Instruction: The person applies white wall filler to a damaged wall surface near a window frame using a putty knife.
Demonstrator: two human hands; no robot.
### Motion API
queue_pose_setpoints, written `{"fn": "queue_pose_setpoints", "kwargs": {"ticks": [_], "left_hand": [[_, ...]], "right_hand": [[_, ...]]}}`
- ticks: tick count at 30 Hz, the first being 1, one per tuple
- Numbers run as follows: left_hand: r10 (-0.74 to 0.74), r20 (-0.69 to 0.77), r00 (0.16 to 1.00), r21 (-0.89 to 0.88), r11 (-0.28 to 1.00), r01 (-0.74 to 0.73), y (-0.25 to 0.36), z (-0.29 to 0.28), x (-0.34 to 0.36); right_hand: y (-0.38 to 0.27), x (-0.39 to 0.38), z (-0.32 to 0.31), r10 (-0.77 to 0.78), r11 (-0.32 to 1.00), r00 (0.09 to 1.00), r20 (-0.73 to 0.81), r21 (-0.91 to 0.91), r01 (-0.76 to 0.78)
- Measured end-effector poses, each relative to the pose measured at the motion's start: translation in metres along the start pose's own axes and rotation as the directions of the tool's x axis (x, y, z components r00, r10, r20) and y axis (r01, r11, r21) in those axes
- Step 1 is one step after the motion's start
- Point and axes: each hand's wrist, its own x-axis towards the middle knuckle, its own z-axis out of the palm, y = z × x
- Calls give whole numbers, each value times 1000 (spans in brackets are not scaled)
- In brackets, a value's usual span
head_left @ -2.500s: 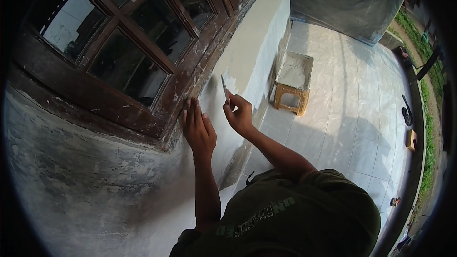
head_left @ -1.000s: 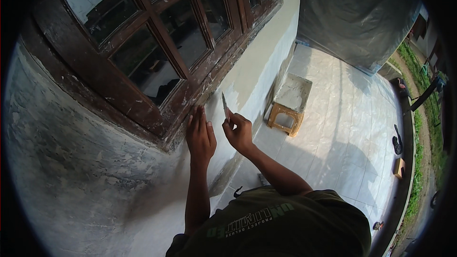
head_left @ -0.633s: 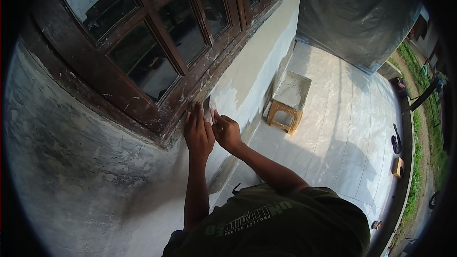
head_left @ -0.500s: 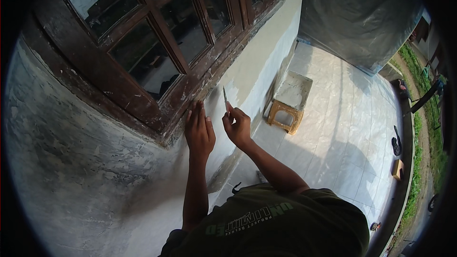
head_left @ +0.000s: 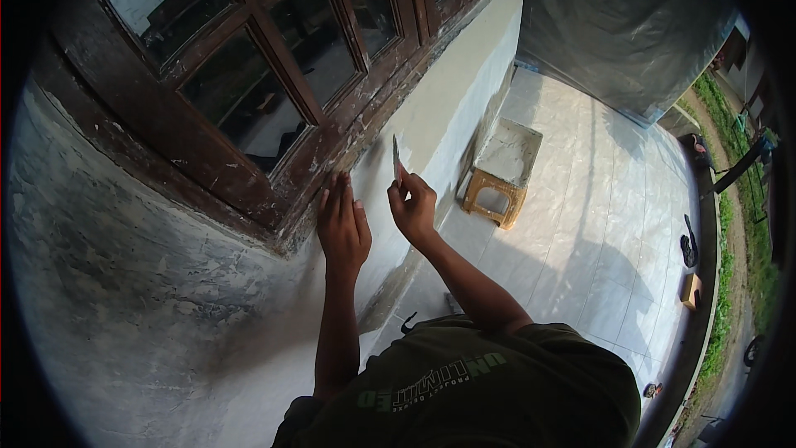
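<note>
the person's bare left hand (head_left: pixel 343 228) is lying flat with its fingers stretched out and held close together, the thumb resting slightly apart, and its fingertips are reaching the lower edge of the dark brown, paint-flecked wooden window frame (head_left: pixel 166 162). just beside it, the bare right hand (head_left: pixel 412 209) is pinching a thin, flat, grey scraper (head_left: pixel 395 158) between thumb and curled fingers. the scraper is pointing up and away from the person, showing almost edge-on, in front of the patchy grey-white and cream plastered wall (head_left: pixel 265 332) just below the window; whether its blade is touching the plaster, i cannot tell. beyond the right hand, a shallow rectangular tray (head_left: pixel 502 178) is holding pale grey paste and sitting on a yellow-brown plastic stool (head_left: pixel 514 203), which is standing near the foot of the wall on the light grey tiled floor (head_left: pixel 572 207). a dark, wrinkled plastic sheet (head_left: pixel 613 33) is hanging at the far end. well apart to the right, a small tan box (head_left: pixel 691 290) is lying near a black object (head_left: pixel 688 245) too small to make out.
</note>
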Motion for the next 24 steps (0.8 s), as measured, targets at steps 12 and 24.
{"fn": "queue_pose_setpoints", "kwargs": {"ticks": [12, 24], "left_hand": [[-13, 2, 1000, -31, 999, 13, 1, 1, 0], [-9, 9, 1000, -28, 1000, 9, 0, 4, 1]], "right_hand": [[3, -33, 6, -87, 996, 992, 96, 19, 86], [4, -51, 22, -112, 993, 977, 180, 47, 105]]}}
